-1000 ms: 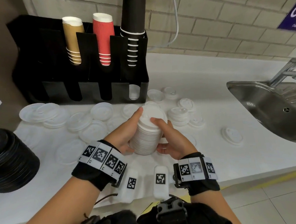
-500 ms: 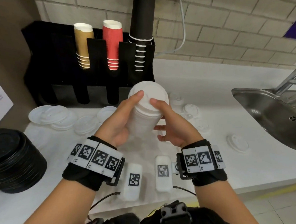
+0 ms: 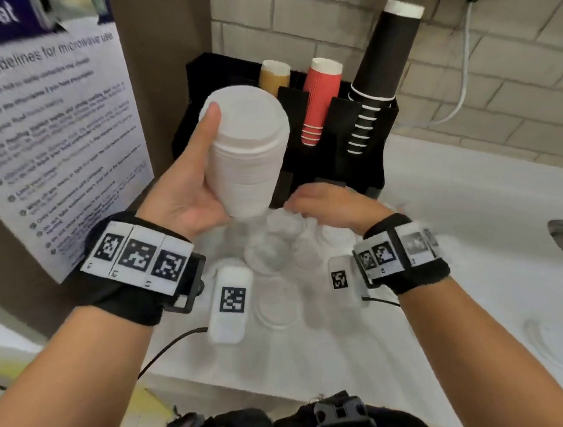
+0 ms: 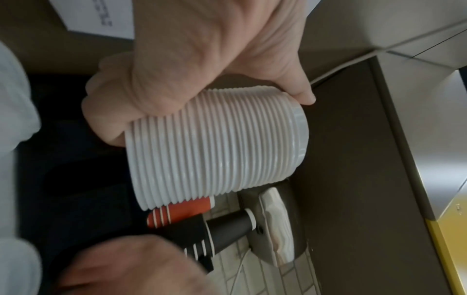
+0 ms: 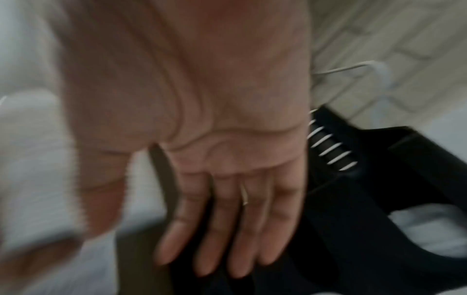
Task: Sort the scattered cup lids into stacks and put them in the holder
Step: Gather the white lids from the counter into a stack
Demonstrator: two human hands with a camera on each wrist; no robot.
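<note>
Gripping lid stack (image 3: 247,149), left hand (image 3: 186,200) above counter (image 3: 457,221).

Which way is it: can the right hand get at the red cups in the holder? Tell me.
Probably yes. The right hand is open and holds nothing, low in front of the holder. The red cups stick up uncovered; the lid stack in the left hand is off to the side.

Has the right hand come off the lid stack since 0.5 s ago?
Yes. The right hand has let go and dropped toward the black holder's base; the left hand alone holds the lid stack.
</note>
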